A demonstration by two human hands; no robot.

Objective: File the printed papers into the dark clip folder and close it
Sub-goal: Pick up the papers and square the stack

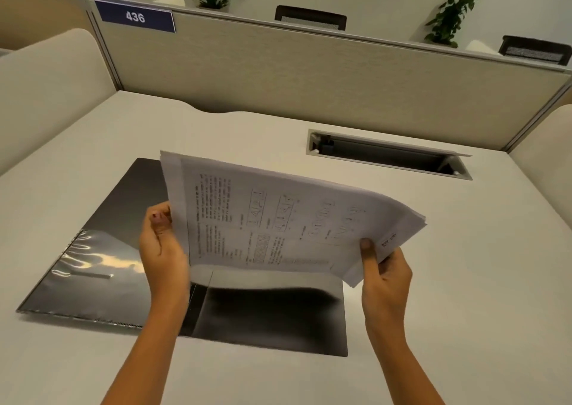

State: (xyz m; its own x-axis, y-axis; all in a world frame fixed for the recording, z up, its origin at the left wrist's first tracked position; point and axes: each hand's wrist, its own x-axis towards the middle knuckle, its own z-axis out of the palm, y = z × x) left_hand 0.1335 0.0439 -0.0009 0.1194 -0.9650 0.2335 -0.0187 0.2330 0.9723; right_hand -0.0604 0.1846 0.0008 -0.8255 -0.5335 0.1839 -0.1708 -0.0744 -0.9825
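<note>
Both hands, left (162, 246) and right (385, 268), are pinching the papers (278, 219) by opposite edges above the open folder (266, 315) on the desk (464, 280), the light, floppy stack sagging, likely needing two-sided support.

1. The papers (278, 219) are white with black print, small boxes and a checked patch.
2. The folder (266, 321) is dark, almost black, and shiny.
3. Its clear plastic sleeves (89, 262) show bright white streaks of light.
4. The bench (448, 280) is pale cream.
5. The divider wall (309, 73) is beige with a grey rim.
6. The sign (135, 17) is dark blue with white numbers "436".
7. The plants (452, 17) are green.
8. The chair tops (310, 17) are black.
</note>
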